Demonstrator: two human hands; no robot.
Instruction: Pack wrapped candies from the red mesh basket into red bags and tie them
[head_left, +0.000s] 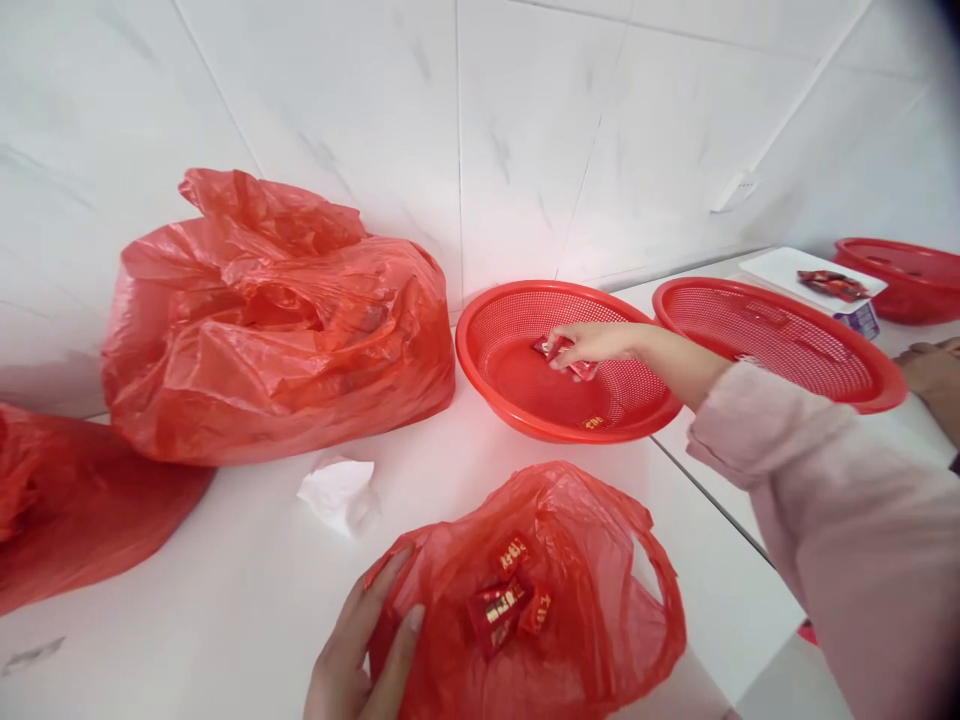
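Observation:
My right hand [589, 345] reaches into a round red plastic basket [480, 372], its fingers closed on a small red wrapped packet [581, 368]. Another packet with gold print [592, 423] lies at the basket's near side. Below, a thin red plastic bag [600, 600] stands open on the table. My left hand [367, 640] grips the bag's left edge between fingers and thumb. Inside the bag lie a dark red packet [497, 612] and smaller red packets [535, 608] with gold print.
A large, full red bag [277, 330] sits against the tiled wall; part of another red bag [67, 510] shows at left. Crumpled white paper [341, 492] lies on the table [225, 600]. At right are a second red basket [780, 335], a scale-like white platform bearing packets [832, 285], and another person's hand [934, 375].

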